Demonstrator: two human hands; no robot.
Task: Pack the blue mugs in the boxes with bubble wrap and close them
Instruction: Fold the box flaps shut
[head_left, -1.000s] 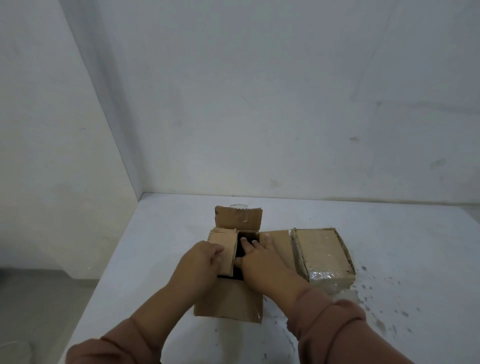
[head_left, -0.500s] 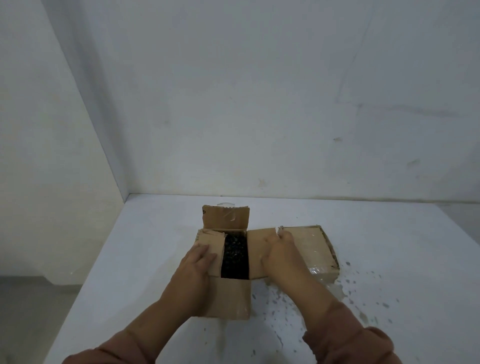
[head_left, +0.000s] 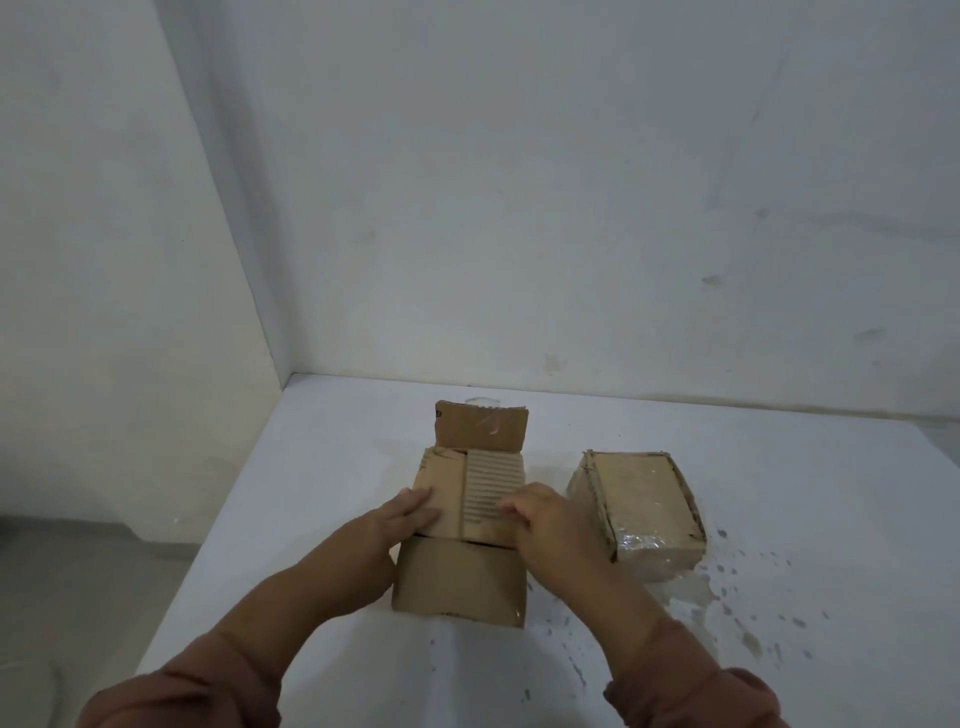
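A small cardboard box (head_left: 460, 582) stands on the white table (head_left: 322, 467) in front of me. Its two side flaps are folded flat over the opening, and its far flap (head_left: 480, 427) still stands upright. My left hand (head_left: 402, 519) presses the left flap down with straight fingers. My right hand (head_left: 540, 519) presses on the right, ribbed flap with bent fingers. A second cardboard box (head_left: 636, 501), closed and taped, lies to the right. No mug or bubble wrap shows; the box contents are hidden under the flaps.
White walls meet in a corner behind the table. The table's left edge (head_left: 208, 551) runs close to my left arm. Dried splatter marks (head_left: 748, 613) cover the table right of the boxes. A clear object (head_left: 483, 414) peeks from behind the upright flap.
Both side flaps have been folded inward over the dark opening. My right hand moved left from the outspread right flap onto the box top. The camera view shifted.
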